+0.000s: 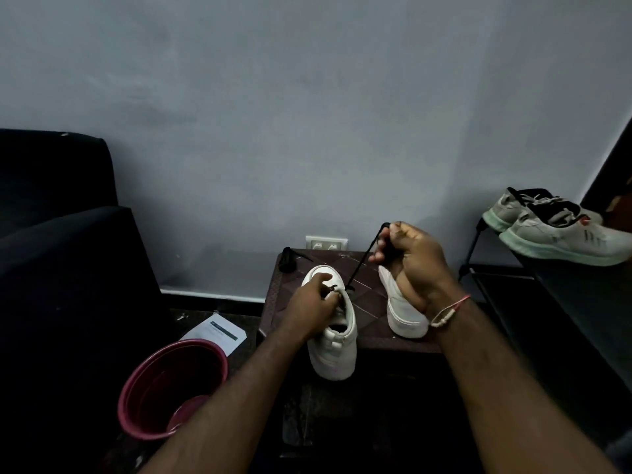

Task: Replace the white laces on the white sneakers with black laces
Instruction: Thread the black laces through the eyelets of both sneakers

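One white sneaker juts over the front edge of a small dark table, toe pointing away. My left hand grips its upper by the eyelets. A black lace runs taut from the eyelets up to my right hand, which holds it in curled fingers, raised above the table. The second white sneaker stands on the table behind my right wrist, partly hidden. A bundled black lace lies at the table's far left corner.
A red bucket stands on the floor at the left, with a sheet of paper behind it. A dark sofa fills the left. A rack at right holds grey sneakers. A wall socket is behind the table.
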`<state>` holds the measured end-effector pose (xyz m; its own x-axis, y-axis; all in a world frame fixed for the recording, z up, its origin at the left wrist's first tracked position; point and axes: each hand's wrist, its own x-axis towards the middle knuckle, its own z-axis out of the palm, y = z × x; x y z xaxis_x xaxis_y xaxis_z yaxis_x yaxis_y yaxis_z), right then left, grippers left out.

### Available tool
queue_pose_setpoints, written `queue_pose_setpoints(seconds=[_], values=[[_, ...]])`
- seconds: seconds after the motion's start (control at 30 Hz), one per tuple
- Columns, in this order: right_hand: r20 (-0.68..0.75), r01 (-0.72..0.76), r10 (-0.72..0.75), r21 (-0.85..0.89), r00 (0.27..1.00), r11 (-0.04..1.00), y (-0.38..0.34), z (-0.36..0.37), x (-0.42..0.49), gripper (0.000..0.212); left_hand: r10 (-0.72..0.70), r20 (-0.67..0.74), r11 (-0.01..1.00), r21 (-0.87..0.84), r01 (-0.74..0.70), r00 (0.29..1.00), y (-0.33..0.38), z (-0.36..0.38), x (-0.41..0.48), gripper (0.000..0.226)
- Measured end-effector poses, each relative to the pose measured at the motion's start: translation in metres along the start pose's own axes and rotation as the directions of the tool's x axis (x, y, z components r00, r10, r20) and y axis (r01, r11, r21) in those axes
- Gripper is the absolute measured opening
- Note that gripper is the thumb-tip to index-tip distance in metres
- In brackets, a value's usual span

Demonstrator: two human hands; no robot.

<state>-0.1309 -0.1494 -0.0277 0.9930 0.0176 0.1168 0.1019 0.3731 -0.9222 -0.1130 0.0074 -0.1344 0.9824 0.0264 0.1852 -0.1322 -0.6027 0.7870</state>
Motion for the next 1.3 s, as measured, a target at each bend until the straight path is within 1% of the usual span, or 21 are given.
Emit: queue_pose_setpoints(seconds=[0.1, 0.23, 0.3, 0.37, 0.4, 0.43, 0.47, 0.5, 0.57, 0.63, 0.67, 0.7, 0.73, 0.77, 0.83, 0.87, 0.97, 1.0, 1.07, 1.17, 1.3], values=[[0.008, 0.026, -0.027, 0.119, 1.000, 0.993, -0.003, 0.002, -0.004, 0.029, 0.012, 0.018, 0.997, 0.079, -0.014, 1.000, 0.000, -0.001, 0.001, 0.026], [-0.023, 0.059, -0.055, 0.250, 0.998, 0.966, 0.003, 0.000, -0.003, 0.028, 0.019, 0.028, 0.996, 0.085, -0.022, 0.999, 0.000, -0.001, 0.002, 0.026], [-0.052, 0.086, -0.074, 0.269, 0.996, 0.959, 0.006, -0.003, -0.001, 0.029, 0.016, 0.032, 0.996, 0.093, -0.018, 0.999, 0.001, -0.001, 0.003, 0.027], [-0.088, 0.116, -0.102, 0.175, 0.991, 0.978, 0.008, -0.004, 0.001, 0.030, 0.016, 0.036, 0.995, 0.100, -0.019, 0.999, 0.000, -0.002, 0.005, 0.026], [-0.114, 0.133, -0.126, 0.053, 0.985, 0.990, 0.010, -0.005, 0.003, 0.030, 0.022, 0.041, 0.994, 0.108, -0.027, 0.999, 0.000, -0.003, 0.006, 0.025], [-0.141, 0.145, -0.161, -0.120, 0.977, 0.982, 0.012, -0.008, 0.006, 0.030, 0.029, 0.047, 0.993, 0.113, -0.034, 0.998, 0.001, -0.003, 0.008, 0.024], [-0.164, 0.142, -0.204, -0.328, 0.965, 0.934, 0.015, -0.010, 0.010, 0.030, 0.036, 0.047, 0.992, 0.119, -0.042, 0.998, 0.000, -0.004, 0.010, 0.024], [-0.168, 0.123, -0.246, -0.529, 0.955, 0.840, 0.018, -0.014, 0.013, 0.030, 0.036, 0.047, 0.993, 0.112, -0.041, 0.998, 0.000, -0.004, 0.011, 0.023], [-0.108, 0.059, -0.236, -0.794, 0.966, 0.605, 0.031, -0.019, 0.016, 0.025, 0.015, 0.044, 0.999, 0.028, -0.016, 0.999, -0.003, -0.004, 0.011, 0.026], [-0.047, 0.025, -0.183, -0.926, 0.982, 0.375, 0.049, -0.025, 0.012, 0.020, -0.054, 0.049, 0.978, -0.198, 0.063, 0.997, -0.008, -0.007, 0.008, 0.033], [-0.032, 0.021, -0.170, -0.954, 0.985, 0.300, 0.057, -0.028, 0.009, 0.018, -0.101, 0.035, 0.937, -0.332, 0.106, 0.994, -0.011, -0.010, 0.004, 0.034], [-0.025, 0.017, -0.157, -0.967, 0.987, 0.256, 0.064, -0.030, 0.006, 0.018, -0.147, -0.004, 0.898, -0.419, 0.132, 0.989, -0.015, -0.013, -0.001, 0.033], [-0.020, 0.014, -0.147, -0.974, 0.989, 0.226, 0.068, -0.031, 0.003, 0.018, -0.178, -0.055, 0.884, -0.449, 0.135, 0.982, -0.022, -0.017, -0.005, 0.029], [-0.016, 0.011, -0.136, -0.981, 0.991, 0.193, 0.071, -0.032, 0.001, 0.018, -0.201, -0.097, 0.906, -0.396, 0.148, 0.975, -0.028, -0.021, -0.008, 0.024], [-0.020, -0.005, -0.097, -0.989, 0.995, 0.147, 0.076, -0.033, -0.003, 0.018, -0.224, -0.143, 0.965, -0.171, 0.199, 0.964, -0.043, -0.028, -0.014, 0.023], [-0.022, -0.013, -0.075, -0.991, 0.997, 0.130, 0.077, -0.032, -0.004, 0.019, -0.224, -0.134, 0.973, -0.083, 0.215, 0.965, -0.049, -0.030, -0.016, 0.026], [0.005, 0.011, -0.059, -0.995, 0.998, 0.104, 0.086, -0.032, -0.007, 0.022, -0.245, -0.013, 0.968, 0.050, 0.245, 0.969, -0.055, -0.031, -0.022, 0.035], [0.013, 0.019, -0.067, -0.995, 0.998, 0.100, 0.088, -0.032, -0.006, 0.024, -0.236, 0.024, 0.969, 0.087, 0.233, 0.971, -0.054, -0.029, -0.024, 0.031], [0.023, 0.031, -0.089, -0.995, 0.996, 0.091, 0.091, -0.032, -0.005, 0.028, -0.214, 0.059, 0.971, 0.121, 0.206, 0.975, -0.047, -0.026, -0.026, 0.013], [0.023, 0.031, -0.103, -0.996, 0.994, 0.078, 0.090, -0.031, -0.006, 0.034, -0.243, 0.048, 0.964, 0.127, 0.236, 0.969, -0.042, -0.023, -0.026, 0.026], [-0.028, -0.027, -0.082, -1.000, 0.996, 0.013, 0.080, -0.031, -0.011, 0.032, -0.303, 0.084, 0.953, 0.052, 0.299, 0.949, -0.036, -0.028, -0.027, 0.020]])
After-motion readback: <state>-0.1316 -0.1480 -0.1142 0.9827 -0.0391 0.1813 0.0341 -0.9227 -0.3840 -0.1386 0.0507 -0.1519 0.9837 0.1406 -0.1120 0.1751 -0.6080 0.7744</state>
